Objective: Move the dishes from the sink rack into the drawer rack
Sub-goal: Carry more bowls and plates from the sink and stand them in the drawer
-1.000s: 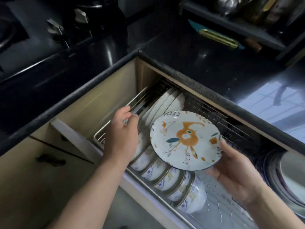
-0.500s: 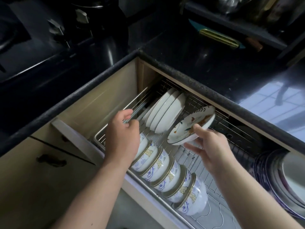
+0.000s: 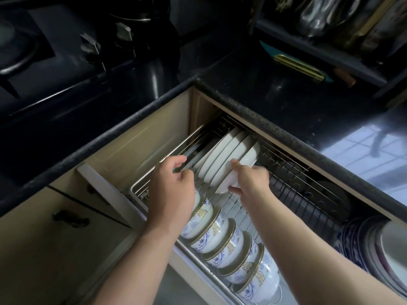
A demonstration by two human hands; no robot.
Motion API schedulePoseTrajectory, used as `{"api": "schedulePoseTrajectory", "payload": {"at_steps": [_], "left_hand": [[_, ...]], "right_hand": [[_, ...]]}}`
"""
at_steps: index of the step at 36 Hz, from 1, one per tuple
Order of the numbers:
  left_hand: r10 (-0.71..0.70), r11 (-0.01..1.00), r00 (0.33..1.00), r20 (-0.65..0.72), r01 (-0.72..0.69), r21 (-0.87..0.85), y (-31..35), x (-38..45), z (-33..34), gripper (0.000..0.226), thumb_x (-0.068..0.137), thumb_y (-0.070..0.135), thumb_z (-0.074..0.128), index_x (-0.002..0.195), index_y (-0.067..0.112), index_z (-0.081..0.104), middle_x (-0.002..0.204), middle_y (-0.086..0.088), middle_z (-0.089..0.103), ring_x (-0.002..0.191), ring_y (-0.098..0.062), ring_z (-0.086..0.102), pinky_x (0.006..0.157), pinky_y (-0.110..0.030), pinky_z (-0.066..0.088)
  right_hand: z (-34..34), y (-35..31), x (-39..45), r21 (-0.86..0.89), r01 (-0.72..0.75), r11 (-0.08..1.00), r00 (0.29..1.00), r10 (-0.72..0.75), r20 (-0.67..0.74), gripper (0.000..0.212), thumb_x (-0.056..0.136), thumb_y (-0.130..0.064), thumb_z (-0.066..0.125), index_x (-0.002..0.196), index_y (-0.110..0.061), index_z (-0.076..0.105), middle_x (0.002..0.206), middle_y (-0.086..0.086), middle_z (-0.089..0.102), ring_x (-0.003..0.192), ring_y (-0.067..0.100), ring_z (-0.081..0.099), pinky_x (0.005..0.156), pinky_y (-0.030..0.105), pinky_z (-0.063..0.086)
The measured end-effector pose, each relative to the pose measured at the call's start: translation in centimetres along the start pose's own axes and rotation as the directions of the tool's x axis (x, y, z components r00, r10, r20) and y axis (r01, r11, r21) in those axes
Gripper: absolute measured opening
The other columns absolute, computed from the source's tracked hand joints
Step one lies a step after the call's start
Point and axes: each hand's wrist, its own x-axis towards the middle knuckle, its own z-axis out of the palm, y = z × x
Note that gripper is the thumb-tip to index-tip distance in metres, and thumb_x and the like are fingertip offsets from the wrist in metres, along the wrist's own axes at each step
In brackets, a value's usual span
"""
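Head view: right hand [image 3: 248, 181] pinches a white plate [image 3: 239, 170], index on top and thumb below, standing it against upright plates [image 3: 222, 155] in the drawer rack [image 3: 286, 170]. Left hand [image 3: 170, 190] curls round the rack's wires.

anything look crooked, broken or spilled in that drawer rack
Nothing stands out. The plates stand on edge in a neat row in the drawer rack, the bowls lie in a tidy line, and the right hand holds the nearest plate against that row.
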Motion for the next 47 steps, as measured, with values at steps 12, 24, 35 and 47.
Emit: {"api": "schedulePoseTrajectory", "payload": {"at_steps": [12,24,35,47], "left_hand": [[0.056,0.998,0.994,0.094,-0.059,0.038,-0.9,0.4,0.1,0.034,0.097,0.011,0.049,0.119,0.032,0.064,0.114,-0.013,0.070,0.104,-0.033,0.066,0.055,-0.017,0.040],[0.157,0.985,0.987,0.023,-0.158,0.071,-0.1,-1.0,-0.5,0.031,0.096,0.007,0.051,0.091,0.033,0.066,0.099,0.009,0.072,0.097,-0.016,0.070,0.082,-0.041,0.060],[-0.035,0.902,0.850,0.525,-0.199,0.382,10.7,-11.1,-1.4,0.020,0.104,0.014,0.049,0.111,0.022,0.066,0.112,0.002,0.069,0.088,-0.015,0.061,0.071,-0.028,0.047],[0.152,0.651,0.450,0.880,-0.715,0.254,26.6,-30.2,9.1,0.022,0.098,0.022,0.056,0.117,0.022,0.067,0.110,0.001,0.070,0.091,-0.017,0.061,0.079,-0.028,0.044]], "right_hand": [[0.6,1.6,2.6,-0.031,0.084,0.996,0.996,-0.084,-0.003,0.048,0.082,-0.040,0.083,0.113,-0.010,0.064,0.104,0.008,0.073,0.085,0.028,0.074,0.064,0.042,0.065],[-5.5,0.6,-3.6,-0.134,-0.080,0.988,0.961,0.112,0.253,0.087,0.090,-0.022,0.075,0.159,-0.015,0.023,0.138,0.012,0.054,0.094,0.017,0.058,0.106,0.045,0.049],[-22.3,-3.0,-19.7,-0.269,-0.217,0.938,0.951,0.265,0.159,0.028,0.098,-0.010,0.063,0.126,-0.005,0.061,0.112,0.012,0.070,0.094,0.024,0.067,0.085,0.037,0.060],[-42.2,-6.9,-32.3,0.192,0.093,0.977,0.994,-0.080,-0.072,0.016,0.098,-0.007,0.062,0.114,-0.003,0.063,0.085,0.009,0.064,0.073,0.018,0.063,0.063,0.027,0.051]]}}
